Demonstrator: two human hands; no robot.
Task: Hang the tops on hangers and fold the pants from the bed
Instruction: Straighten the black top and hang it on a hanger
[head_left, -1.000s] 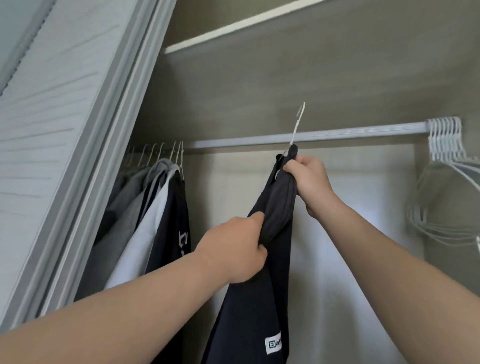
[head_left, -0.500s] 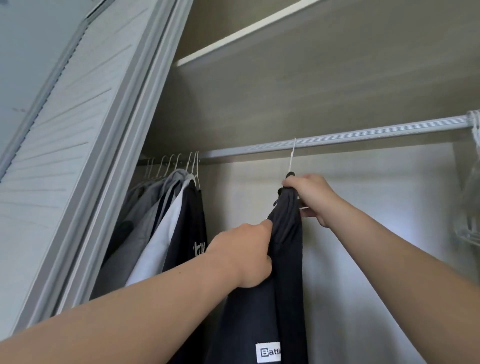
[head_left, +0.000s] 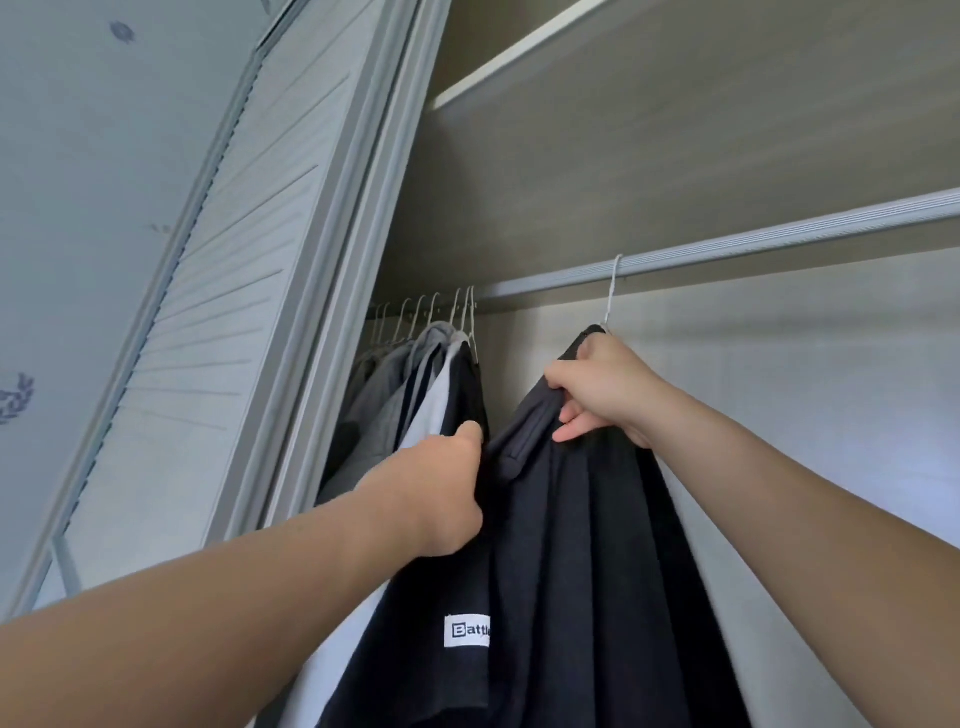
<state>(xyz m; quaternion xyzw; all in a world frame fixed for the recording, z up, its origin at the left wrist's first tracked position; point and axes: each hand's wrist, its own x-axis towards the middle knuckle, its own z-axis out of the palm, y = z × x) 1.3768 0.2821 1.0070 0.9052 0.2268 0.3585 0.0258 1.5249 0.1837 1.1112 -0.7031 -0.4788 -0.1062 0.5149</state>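
Left hand (head_left: 441, 493) and right hand (head_left: 605, 389) are clutching a limp, seemingly light black top (head_left: 571, 545) by its shoulders, its hanger (head_left: 613, 291) just above the right fingers (head_left: 563, 378).

One rail (head_left: 727, 249) is spanning the closet. One hanger (head_left: 613, 291) is hanging from it, carrying one top (head_left: 571, 545). Two hands are gripping that top: left hand (head_left: 441, 493), right hand (head_left: 602, 389). At the rail's left end, at least seven hooks (head_left: 436, 312) are crowding together.
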